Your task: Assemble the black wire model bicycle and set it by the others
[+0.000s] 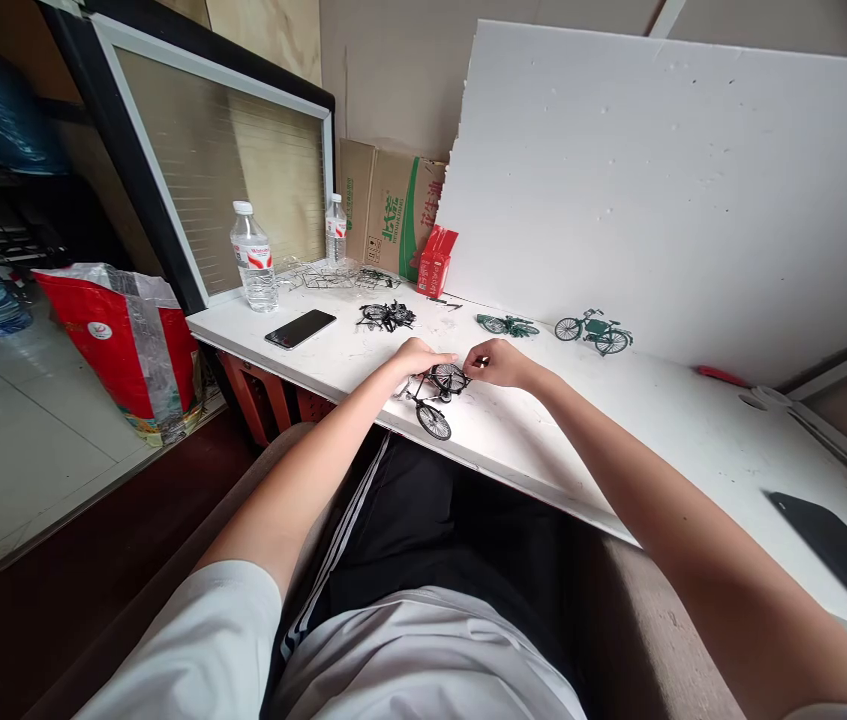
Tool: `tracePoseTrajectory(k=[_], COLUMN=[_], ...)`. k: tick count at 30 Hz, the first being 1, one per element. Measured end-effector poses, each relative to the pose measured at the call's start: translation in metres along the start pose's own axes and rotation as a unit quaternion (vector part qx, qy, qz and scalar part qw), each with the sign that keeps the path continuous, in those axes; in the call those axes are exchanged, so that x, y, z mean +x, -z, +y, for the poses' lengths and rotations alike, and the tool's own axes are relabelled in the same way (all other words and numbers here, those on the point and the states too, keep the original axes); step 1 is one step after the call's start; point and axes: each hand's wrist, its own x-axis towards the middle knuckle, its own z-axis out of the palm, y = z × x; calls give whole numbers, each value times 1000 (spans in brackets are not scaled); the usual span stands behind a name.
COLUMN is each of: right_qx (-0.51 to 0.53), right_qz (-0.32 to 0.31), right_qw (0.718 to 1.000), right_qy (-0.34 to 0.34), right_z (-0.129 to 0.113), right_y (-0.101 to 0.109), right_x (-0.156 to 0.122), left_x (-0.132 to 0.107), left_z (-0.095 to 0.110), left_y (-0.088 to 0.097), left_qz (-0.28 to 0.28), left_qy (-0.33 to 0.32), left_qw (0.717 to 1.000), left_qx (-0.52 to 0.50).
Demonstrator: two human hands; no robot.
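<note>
A black miniature model bicycle is tilted near the front edge of the white table. My left hand is closed around its upper side, with the thumb stretched along the top of a wheel. Just to the right, my right hand is closed in a pinch close to that wheel. A small dark piece shows at its fingers, too small to name. Beyond the hands lie a heap of black model parts and some green model parts. A green model bicycle stands farther right.
A phone and a water bottle are at the table's left. Behind them are a second bottle, thin black part frames, a red box and a cardboard carton. A black flat object lies far right.
</note>
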Motion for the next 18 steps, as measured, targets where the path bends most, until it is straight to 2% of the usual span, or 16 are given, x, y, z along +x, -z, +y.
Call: tracePoseTrajectory(k=[9, 18], right_qx=[-3, 104], right_qz=[0, -32], right_qw=[1000, 993], right_qy=[-3, -40], right_z=[-2, 12], right_y=[1, 0], right_x=[0, -4], left_x=[5, 2], left_z=[-4, -1], left_y=[1, 2], left_qz=[-1, -14], left_qy=[5, 8], left_qw=[1000, 1000], left_qx=[-9, -22])
